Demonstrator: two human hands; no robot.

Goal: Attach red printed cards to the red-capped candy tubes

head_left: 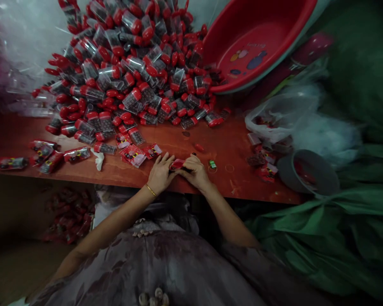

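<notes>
My left hand (160, 173), with a gold bangle on its wrist, is closed on one end of a small red plastic piece (177, 164). My right hand (195, 173) pinches the other end of it; fingers cover much of the piece, so its exact kind is hidden. Just left of my hands lie red printed packets (133, 155). A big heap of clear tubes with red caps (134, 72) rises beyond them. Past my right hand are a loose red cap (198, 147) and a small green piece (212, 164).
Several tubes in red printed wraps (76, 154) lie at the left beside a white scrap (98, 160). A red basin (261, 42) tilts behind the heap. To the right are a plastic bag (284, 110) and a grey bucket (319, 172). More red items (70, 214) lie below the table.
</notes>
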